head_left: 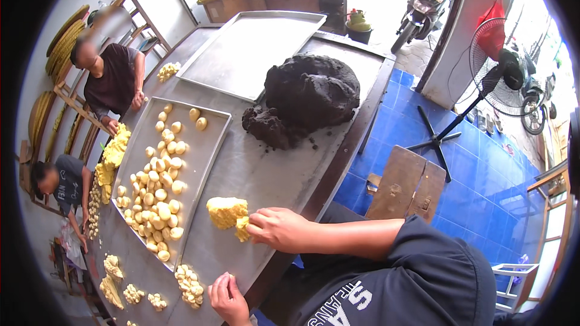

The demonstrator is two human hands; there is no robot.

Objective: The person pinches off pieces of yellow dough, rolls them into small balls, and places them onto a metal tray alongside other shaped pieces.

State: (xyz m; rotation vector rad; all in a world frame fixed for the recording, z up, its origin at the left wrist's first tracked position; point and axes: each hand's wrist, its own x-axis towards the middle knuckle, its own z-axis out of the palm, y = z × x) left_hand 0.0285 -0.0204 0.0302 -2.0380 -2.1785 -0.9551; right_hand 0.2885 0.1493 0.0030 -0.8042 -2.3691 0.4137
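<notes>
My right hand (275,229) pinches a small piece of yellow dough (242,229) at the side of a larger yellow dough lump (226,211) on the metal table (241,172). My left hand (228,300) is near the table's front edge, its fingers drawn together; whatever they may hold is hidden. Beside it lies a cluster of small dough pieces (189,287). To the left, a metal tray (208,169) carries many smooth, pale yellow dough balls (160,196). Beyond the lump sits a big mound of dark, nearly black paste (311,96) with a smaller chunk broken out in front.
A second metal tray (241,51) lies at the far side. Two co-workers (115,72) (69,187) work along the left edge near more yellow dough (115,154). Small dough heaps (133,293) dot the near left. On the right stand a wooden stool (408,184) and a fan (498,69).
</notes>
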